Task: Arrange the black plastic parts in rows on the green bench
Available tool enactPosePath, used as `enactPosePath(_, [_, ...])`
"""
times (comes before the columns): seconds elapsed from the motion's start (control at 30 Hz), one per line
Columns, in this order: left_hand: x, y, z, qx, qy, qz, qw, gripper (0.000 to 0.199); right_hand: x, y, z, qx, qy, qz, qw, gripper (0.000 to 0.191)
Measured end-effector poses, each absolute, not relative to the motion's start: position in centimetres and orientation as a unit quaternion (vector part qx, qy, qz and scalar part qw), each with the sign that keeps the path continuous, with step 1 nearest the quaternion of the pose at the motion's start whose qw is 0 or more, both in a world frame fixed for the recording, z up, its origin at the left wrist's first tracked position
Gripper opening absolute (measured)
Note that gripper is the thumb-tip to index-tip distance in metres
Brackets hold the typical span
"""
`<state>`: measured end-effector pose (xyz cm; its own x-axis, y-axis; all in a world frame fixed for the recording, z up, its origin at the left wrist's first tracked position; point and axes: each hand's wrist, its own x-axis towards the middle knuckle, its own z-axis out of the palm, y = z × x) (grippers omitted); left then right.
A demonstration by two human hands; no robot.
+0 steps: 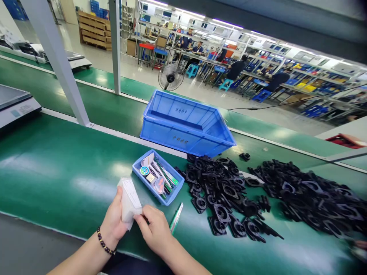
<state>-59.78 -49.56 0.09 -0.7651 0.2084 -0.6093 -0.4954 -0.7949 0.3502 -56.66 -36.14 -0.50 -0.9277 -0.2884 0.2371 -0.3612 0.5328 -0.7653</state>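
Observation:
In my left hand [116,212], which wears a dark bead bracelet, is a small white packet [130,198] in what looks like thin translucent wrapping, with faint print on its upper face. My right hand [156,225] pinches the packet's lower right corner between thumb and fingers. Just right of that hand, a green-and-white utility knife [176,218] lies on the green table [94,187]. Behind the packet stands a small blue tray [177,191] holding pens, a round sticker and other small items.
Black parts [220,191] lie heaped to the right, with a second heap [312,191] farther right. A large blue bin [183,133] stands behind. Scales [17,103] and a grey post [57,57] are at left. A blurred hand [360,246] shows at the right edge.

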Motion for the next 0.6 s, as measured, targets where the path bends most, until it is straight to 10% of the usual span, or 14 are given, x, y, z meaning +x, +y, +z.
enactPosePath(0.6, [-56.8,-50.8,0.7,-0.166,0.404,0.846,0.304,0.026,-59.4,-35.5,0.7,0.17,-0.802,0.555,0.144,0.016])
